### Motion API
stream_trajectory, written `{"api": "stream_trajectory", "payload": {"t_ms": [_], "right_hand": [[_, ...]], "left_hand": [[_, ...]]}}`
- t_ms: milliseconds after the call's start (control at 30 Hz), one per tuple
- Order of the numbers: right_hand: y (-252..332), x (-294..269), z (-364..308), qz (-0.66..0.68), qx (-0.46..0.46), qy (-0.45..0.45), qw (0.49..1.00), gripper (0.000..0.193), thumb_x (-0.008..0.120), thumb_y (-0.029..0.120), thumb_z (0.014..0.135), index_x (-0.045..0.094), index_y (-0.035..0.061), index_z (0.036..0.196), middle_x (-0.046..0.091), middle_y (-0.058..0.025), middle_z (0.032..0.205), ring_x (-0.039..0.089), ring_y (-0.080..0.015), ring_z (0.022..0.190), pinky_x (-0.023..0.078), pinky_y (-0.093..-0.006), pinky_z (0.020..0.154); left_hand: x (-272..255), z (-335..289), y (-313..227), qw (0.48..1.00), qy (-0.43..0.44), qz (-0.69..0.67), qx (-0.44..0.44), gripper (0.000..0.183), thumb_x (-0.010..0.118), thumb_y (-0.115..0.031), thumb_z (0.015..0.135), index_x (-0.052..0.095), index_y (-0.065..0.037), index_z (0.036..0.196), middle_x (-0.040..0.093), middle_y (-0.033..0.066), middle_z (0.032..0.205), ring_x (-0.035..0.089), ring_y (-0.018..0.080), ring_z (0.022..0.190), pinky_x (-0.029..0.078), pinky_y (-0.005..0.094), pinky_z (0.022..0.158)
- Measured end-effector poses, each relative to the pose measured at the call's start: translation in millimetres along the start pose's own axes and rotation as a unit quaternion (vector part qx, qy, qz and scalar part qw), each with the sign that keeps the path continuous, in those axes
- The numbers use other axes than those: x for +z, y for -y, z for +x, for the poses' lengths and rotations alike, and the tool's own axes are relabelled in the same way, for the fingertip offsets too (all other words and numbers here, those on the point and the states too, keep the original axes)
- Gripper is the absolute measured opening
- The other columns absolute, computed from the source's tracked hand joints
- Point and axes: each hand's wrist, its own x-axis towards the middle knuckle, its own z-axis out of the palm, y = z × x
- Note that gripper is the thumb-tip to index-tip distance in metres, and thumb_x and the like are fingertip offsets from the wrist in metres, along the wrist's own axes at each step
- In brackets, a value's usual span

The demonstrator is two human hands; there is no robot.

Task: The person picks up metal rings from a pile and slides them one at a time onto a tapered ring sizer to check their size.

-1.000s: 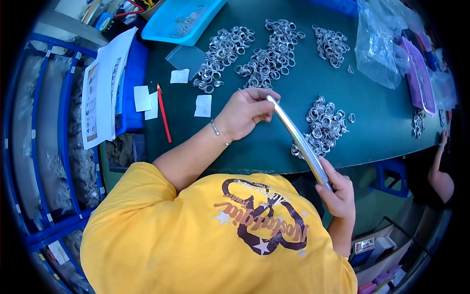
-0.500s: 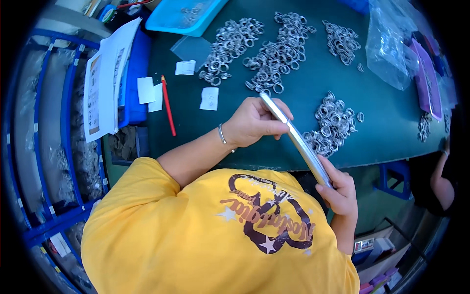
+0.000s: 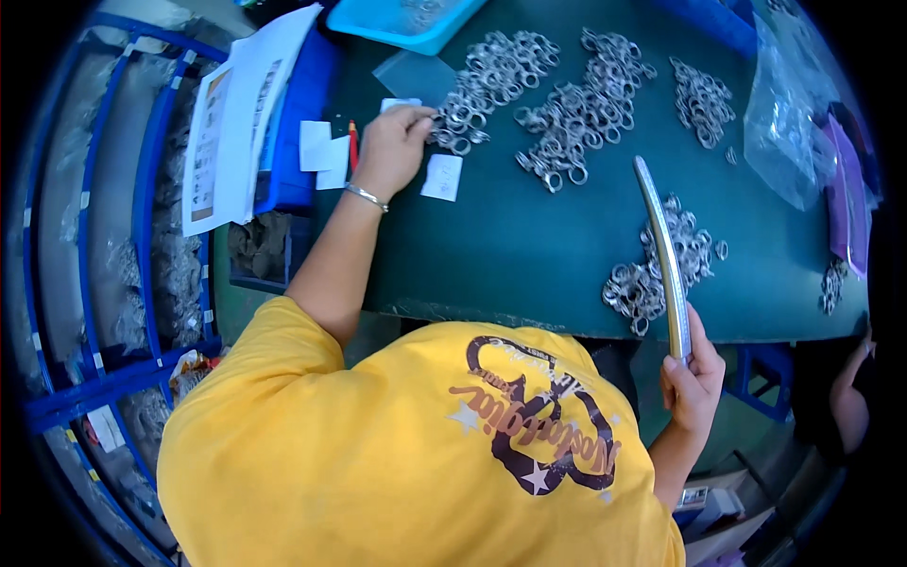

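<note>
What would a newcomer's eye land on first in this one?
Probably the bright yellow shirt, filling the lower middle. Next, the long silvery rod in the right grip, toward the right; then the piles of silvery rings across the green table, with the left grip at the leftmost pile.

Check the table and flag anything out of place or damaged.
One ring lies just right of the heap nearest the right hand, and a small metal piece lies below the top-right heap. Each looks stray, sitting apart from the heaps; no damage is visible.
</note>
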Motion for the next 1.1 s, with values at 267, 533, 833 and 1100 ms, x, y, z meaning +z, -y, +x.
{"api": "stream_trajectory", "payload": {"t_ms": [267,533,833,1100], "right_hand": [[-0.4,-4.8,-8.9,0.007,-0.014,-0.072,0.997,0.058,0.051,-0.003,0.075,0.037,-0.0032,0.131,0.051,-0.0013,0.075,0.039,-0.0006,0.042,0.028,-0.0148,0.036],[-0.5,-3.5,-12.9,0.003,-0.017,-0.065,0.998,0.057,0.052,-0.003,0.076,0.038,-0.0027,0.131,0.052,-0.0015,0.075,0.039,-0.0006,0.042,0.029,-0.0145,0.037],[-1.9,0.6,-8.1,-0.050,0.001,-0.038,0.998,0.057,0.055,0.003,0.072,0.044,-0.0004,0.128,0.053,-0.0005,0.075,0.041,-0.0006,0.050,0.031,-0.0151,0.046],[2.0,-2.0,-9.4,-0.158,-0.049,0.075,0.983,0.055,0.057,-0.001,0.068,0.049,-0.0035,0.122,0.063,-0.0142,0.098,0.062,-0.0127,0.083,0.043,-0.0215,0.075]], "left_hand": [[45.7,-23.9,-93.1,0.958,-0.035,-0.135,0.249,0.007,0.064,-0.003,0.075,0.064,-0.004,0.082,0.059,0.0069,0.085,0.057,0.0162,0.071,0.046,0.0258,0.063],[93.9,-58.0,-135.8,0.875,0.306,-0.239,0.289,0.011,0.070,-0.006,0.070,0.061,-0.003,0.076,0.057,0.0072,0.084,0.057,0.0201,0.077,0.047,0.0277,0.068],[62.7,-37.2,-119.8,0.807,0.394,-0.413,-0.151,0.011,0.061,-0.009,0.082,0.063,-0.001,0.090,0.063,0.0093,0.094,0.061,0.0138,0.077,0.050,0.0212,0.067],[62.7,-39.8,-99.8,0.648,0.312,-0.662,-0.210,0.020,0.056,-0.002,0.084,0.058,0.002,0.103,0.060,0.0104,0.092,0.060,0.0147,0.081,0.051,0.0221,0.070]]}}
